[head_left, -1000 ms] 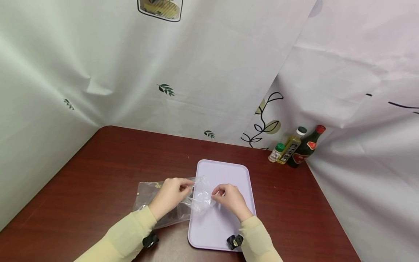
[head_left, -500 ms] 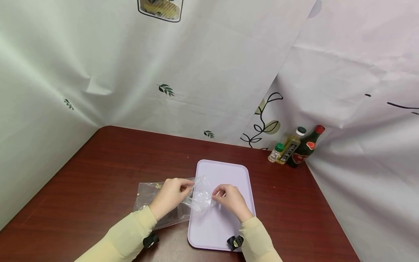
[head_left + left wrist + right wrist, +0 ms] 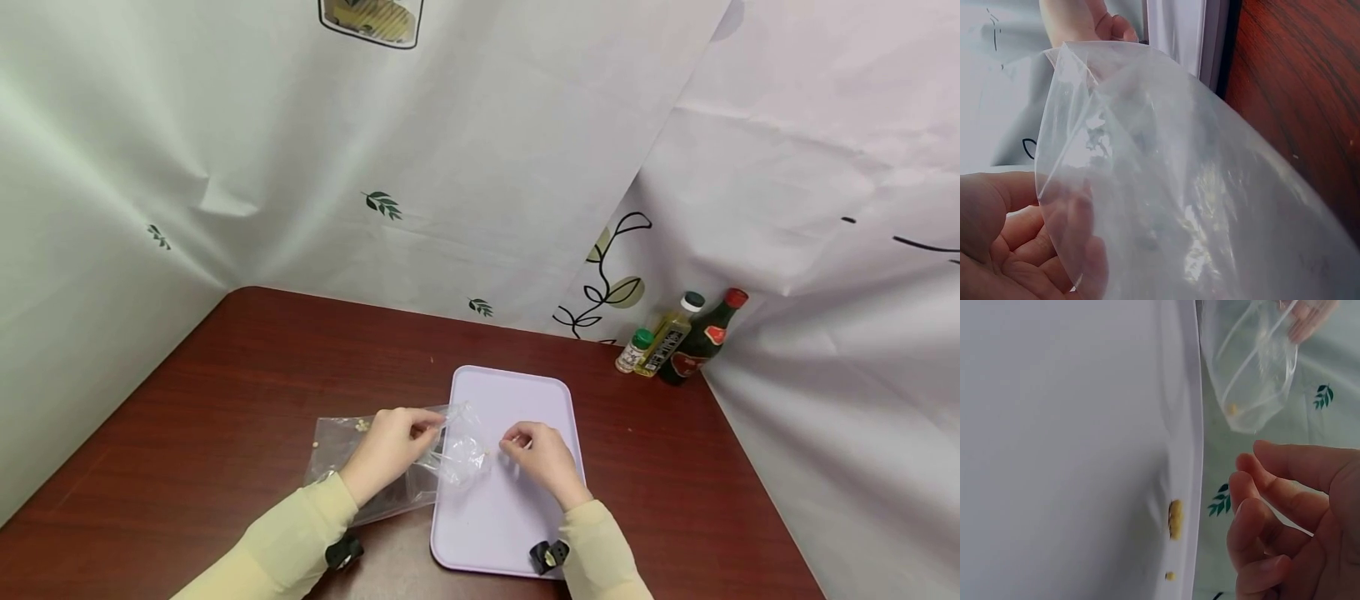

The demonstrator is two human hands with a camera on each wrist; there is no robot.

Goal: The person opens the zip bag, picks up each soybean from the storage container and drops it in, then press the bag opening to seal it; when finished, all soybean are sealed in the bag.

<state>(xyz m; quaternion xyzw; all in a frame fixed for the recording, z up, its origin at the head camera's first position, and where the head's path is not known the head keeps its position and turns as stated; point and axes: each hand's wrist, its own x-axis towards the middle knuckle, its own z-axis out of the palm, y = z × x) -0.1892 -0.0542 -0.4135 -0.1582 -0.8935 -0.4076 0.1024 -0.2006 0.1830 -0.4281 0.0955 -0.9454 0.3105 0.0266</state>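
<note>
My left hand [image 3: 392, 446] holds a clear plastic bag [image 3: 461, 458] near its mouth, which reaches over the pale lilac tray [image 3: 480, 533]. In the left wrist view the bag [image 3: 1147, 187] fills the middle, with fingers curled at its edge. My right hand [image 3: 542, 454] is just right of the bag's mouth, its thumb and fingers loosely bent and apart in the right wrist view, with nothing between them. A small yellow bean-like piece [image 3: 1232, 409] shows inside the bag's end. More yellow pieces [image 3: 1175, 519] lie by the tray's rim; my right hand hides that spot in the head view.
Several small pale yellow pieces [image 3: 362, 425] show at the bag's far-left part, over the dark red table [image 3: 322, 350]. A green-capped jar [image 3: 633, 352], an oil bottle [image 3: 667, 337] and a dark red-capped bottle [image 3: 701, 342] stand at the back right, by the cloth.
My right hand has drawn slightly right, away from the bag's mouth, and a small pale piece now shows at the bag's edge. My left hand and the bag have kept their place.
</note>
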